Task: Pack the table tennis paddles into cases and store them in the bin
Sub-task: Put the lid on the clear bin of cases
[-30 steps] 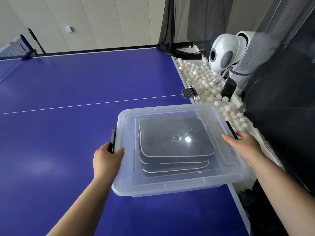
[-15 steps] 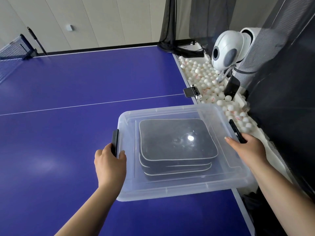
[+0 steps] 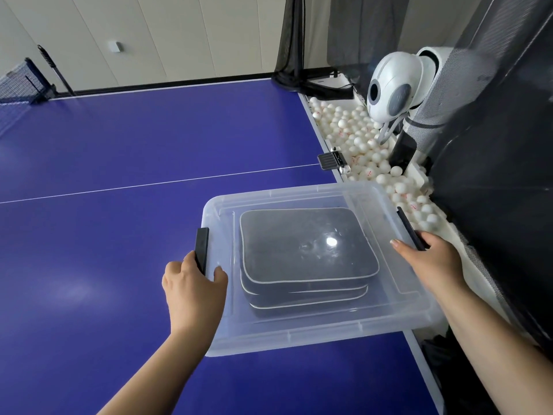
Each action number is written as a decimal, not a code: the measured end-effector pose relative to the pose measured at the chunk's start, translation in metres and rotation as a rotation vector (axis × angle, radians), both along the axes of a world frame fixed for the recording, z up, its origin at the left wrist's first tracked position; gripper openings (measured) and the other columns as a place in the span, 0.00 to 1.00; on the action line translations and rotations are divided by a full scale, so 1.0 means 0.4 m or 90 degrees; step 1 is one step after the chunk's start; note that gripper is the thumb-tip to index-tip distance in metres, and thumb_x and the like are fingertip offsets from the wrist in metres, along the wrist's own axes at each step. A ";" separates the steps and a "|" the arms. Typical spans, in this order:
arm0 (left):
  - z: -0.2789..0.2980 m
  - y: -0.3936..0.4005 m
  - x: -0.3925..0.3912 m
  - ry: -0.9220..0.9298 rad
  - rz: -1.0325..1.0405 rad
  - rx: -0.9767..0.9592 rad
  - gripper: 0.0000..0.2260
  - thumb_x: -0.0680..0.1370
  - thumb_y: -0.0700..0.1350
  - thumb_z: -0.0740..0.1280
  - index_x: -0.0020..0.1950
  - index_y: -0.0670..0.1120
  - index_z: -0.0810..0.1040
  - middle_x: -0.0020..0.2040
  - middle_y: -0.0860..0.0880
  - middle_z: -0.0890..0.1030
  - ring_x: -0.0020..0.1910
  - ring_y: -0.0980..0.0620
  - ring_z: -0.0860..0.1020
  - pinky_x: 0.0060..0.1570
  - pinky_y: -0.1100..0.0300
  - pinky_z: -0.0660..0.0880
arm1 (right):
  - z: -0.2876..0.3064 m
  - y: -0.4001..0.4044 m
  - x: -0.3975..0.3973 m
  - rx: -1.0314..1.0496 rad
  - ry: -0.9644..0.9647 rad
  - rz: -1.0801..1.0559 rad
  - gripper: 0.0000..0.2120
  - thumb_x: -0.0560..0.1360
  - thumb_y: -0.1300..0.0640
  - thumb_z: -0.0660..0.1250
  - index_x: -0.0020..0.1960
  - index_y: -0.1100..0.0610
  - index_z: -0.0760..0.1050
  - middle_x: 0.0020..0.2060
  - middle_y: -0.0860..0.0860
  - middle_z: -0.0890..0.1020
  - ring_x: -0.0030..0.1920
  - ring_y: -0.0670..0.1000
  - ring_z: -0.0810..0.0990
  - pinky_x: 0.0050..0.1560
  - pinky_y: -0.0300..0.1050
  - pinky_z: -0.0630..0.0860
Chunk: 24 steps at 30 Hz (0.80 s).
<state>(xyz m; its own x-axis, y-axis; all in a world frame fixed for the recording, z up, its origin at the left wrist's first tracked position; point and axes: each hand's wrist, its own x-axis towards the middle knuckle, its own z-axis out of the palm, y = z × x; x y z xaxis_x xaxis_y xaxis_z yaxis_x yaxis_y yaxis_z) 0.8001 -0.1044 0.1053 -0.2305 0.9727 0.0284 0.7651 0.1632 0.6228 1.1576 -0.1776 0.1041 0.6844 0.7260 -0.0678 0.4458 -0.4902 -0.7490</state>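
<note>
Dark padded paddle cases [image 3: 308, 250] lie stacked inside the clear plastic bin [image 3: 416, 313] between both hands. Left hand [image 3: 193, 292] wraps its black side latch [image 3: 202, 247]; right hand [image 3: 434, 262] grips the other latch [image 3: 408, 227].

Clear plastic bin [image 3: 299, 336], lidded, flat on the blue table near its right edge, right side overhanging slightly. Black latch [image 3: 201, 248] on the left end, another [image 3: 409, 227] on the right. Inside, three dark grey cases [image 3: 305, 250] with pale piping, stacked flat, lower two offset toward the near side.
</note>
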 end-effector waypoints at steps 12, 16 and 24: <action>-0.005 0.000 0.000 0.008 -0.005 0.012 0.08 0.76 0.48 0.65 0.49 0.44 0.73 0.49 0.46 0.70 0.53 0.45 0.65 0.54 0.52 0.67 | 0.008 0.002 -0.020 -0.029 -0.186 0.020 0.22 0.73 0.50 0.71 0.62 0.61 0.76 0.56 0.58 0.76 0.56 0.59 0.76 0.54 0.48 0.73; -0.004 -0.001 0.002 0.002 -0.002 0.015 0.08 0.76 0.48 0.66 0.48 0.44 0.72 0.49 0.45 0.69 0.52 0.47 0.64 0.52 0.54 0.66 | 0.000 0.007 -0.022 -0.051 -0.231 0.022 0.24 0.74 0.51 0.71 0.65 0.62 0.73 0.57 0.59 0.75 0.54 0.60 0.77 0.51 0.50 0.75; 0.006 -0.004 0.005 0.014 -0.003 0.010 0.10 0.76 0.47 0.64 0.53 0.43 0.72 0.51 0.46 0.68 0.53 0.48 0.62 0.54 0.53 0.66 | 0.012 0.007 -0.029 -0.063 -0.208 0.028 0.26 0.74 0.50 0.70 0.68 0.62 0.71 0.61 0.60 0.73 0.59 0.61 0.75 0.54 0.50 0.73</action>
<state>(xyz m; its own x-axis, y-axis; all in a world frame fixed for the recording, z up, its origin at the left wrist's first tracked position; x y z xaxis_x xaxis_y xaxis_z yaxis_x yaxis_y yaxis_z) 0.8021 -0.1058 0.1077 -0.2247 0.9733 0.0479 0.7794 0.1500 0.6083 1.1459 -0.1748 0.1087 0.6494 0.7564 0.0779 0.6769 -0.5284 -0.5125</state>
